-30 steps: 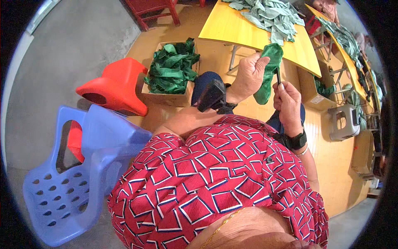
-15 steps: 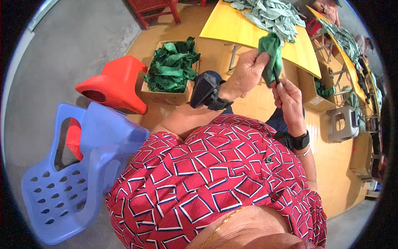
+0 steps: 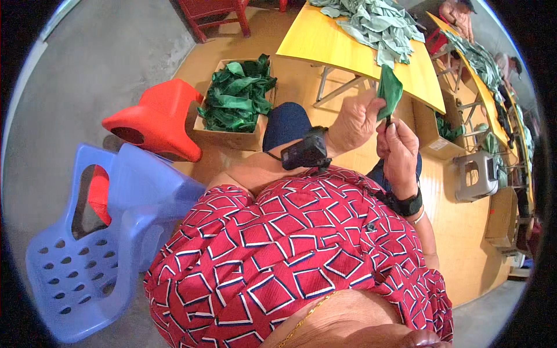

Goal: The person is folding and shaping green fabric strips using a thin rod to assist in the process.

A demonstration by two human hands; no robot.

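A small pointed piece of dark green fabric [image 3: 390, 91] stands up between my hands, near the edge of the yellow table. My left hand [image 3: 355, 123] is closed, pinching the fabric's left side between thumb and fingers. Closed just below it, my right hand [image 3: 399, 149] grips a thin black stick [image 3: 388, 121] at the fabric's lower end. Most of the stick is hidden by my fingers and the cloth, so its full shape cannot be made out.
Pale green cloth pieces [image 3: 380, 29] are heaped on the yellow table [image 3: 316, 40]. A cardboard box [image 3: 229, 138] of dark green pieces stands left of my knee. Red [image 3: 159, 116] and blue [image 3: 133, 191] plastic chairs stand left; a grey stool [image 3: 477, 177] stands right. People sit at far tables.
Both hands have come slightly lower and nearer to me. The green fabric has gone from bunched to a flatter, pointed leaf shape, and my left hand has turned.
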